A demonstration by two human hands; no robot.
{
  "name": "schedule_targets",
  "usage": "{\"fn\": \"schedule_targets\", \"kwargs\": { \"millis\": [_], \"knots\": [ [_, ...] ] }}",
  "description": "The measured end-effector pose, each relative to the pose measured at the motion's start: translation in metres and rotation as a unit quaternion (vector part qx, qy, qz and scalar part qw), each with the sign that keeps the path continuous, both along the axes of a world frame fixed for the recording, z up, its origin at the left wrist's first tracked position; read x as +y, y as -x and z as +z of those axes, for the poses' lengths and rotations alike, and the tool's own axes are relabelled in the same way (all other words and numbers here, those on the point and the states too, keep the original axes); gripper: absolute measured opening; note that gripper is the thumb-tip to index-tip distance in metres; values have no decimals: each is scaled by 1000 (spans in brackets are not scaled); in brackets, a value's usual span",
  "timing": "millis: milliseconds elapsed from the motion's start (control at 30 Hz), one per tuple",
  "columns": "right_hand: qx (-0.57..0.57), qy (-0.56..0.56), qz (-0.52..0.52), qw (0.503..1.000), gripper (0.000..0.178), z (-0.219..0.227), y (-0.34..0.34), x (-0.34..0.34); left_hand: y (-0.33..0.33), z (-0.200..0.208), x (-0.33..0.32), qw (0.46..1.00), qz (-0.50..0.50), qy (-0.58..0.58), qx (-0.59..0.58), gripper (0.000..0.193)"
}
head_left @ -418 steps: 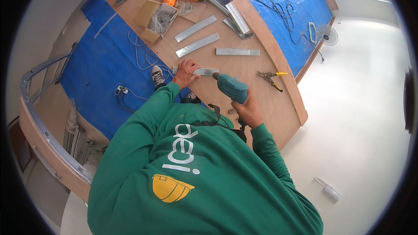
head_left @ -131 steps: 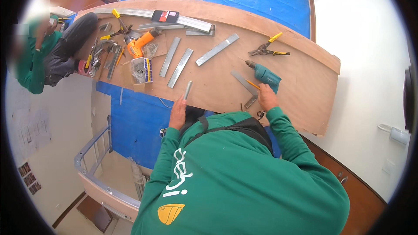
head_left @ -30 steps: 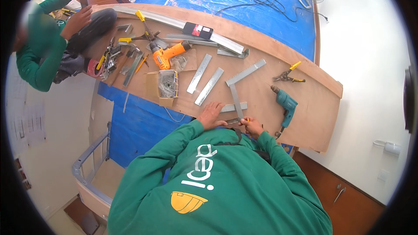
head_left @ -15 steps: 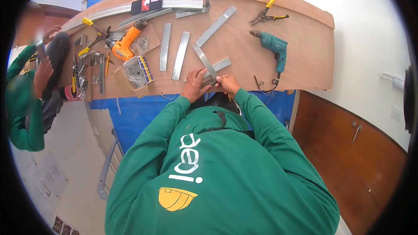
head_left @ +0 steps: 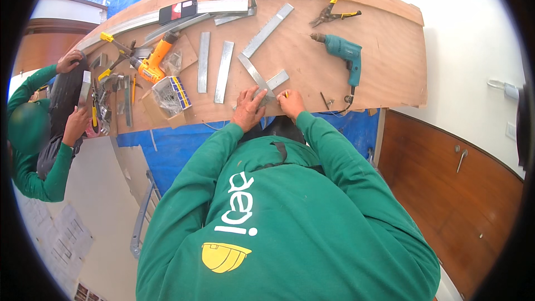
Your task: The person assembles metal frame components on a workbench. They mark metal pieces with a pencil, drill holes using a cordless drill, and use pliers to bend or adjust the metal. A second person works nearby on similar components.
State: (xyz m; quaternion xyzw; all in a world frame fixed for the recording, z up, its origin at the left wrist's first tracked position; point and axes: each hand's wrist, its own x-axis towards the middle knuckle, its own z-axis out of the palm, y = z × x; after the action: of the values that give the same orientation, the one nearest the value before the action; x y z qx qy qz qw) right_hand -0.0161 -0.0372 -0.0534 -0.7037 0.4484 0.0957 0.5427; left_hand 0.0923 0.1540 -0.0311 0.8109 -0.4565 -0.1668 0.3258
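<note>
At the centre of the frame, the left hand (head_left: 249, 108) lay over the near end of a try square (head_left: 254, 71), its fingers bent and a little spread; whether they gripped it could not be told. The square's thin blade slanted up and to the left, crossing a short metal strip (head_left: 277, 79) that showed on its right side. Just right of there, the right hand (head_left: 291, 104) pinched a yellow pencil (head_left: 286, 94) between thumb and fingers, the other fingers curled in. A longer strip (head_left: 268, 30) ran from the blade's far end toward the upper middle, and two more strips (head_left: 204, 62) (head_left: 224, 72) lay side by side left of it on the wooden tabletop (head_left: 390, 72). A teal drill (head_left: 343, 54) rested right of the hands, with yellow-handled snips (head_left: 335, 10) above it. Left of centre lay an orange drill (head_left: 157, 60), near an opened box (head_left: 167, 99) of small parts. At the far left of the frame, a co-worker in a green sleeve held a metal piece (head_left: 84, 88)
</note>
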Motion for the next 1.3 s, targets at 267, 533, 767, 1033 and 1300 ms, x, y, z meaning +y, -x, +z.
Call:
{"fn": "schedule_targets", "kwargs": {
  "millis": [267, 533, 767, 1033, 1300],
  "knots": [
    [-53, 44, 63, 996, 26, 16, -9, 16, 9, -7, 2, 996, 66, 15, 58, 78],
    [-29, 1, 55, 998, 20, -11, -29, 26, 28, -4, 14, 986, 164, -6, 45, 83],
    [-2, -21, 76, 997, 19, -4, -35, 9, 35, -7, 9, 983, 184, -22, 8, 80],
    [-7, -29, 84, 996, 15, -6, -41, 5, 38, -3, 2, 979, 196, -52, -11, 70],
    [14, -51, 131, 990, 19, 9, -49, -2, 41, -11, 3, 976, 214, -41, -23, 70]
  ]
}}
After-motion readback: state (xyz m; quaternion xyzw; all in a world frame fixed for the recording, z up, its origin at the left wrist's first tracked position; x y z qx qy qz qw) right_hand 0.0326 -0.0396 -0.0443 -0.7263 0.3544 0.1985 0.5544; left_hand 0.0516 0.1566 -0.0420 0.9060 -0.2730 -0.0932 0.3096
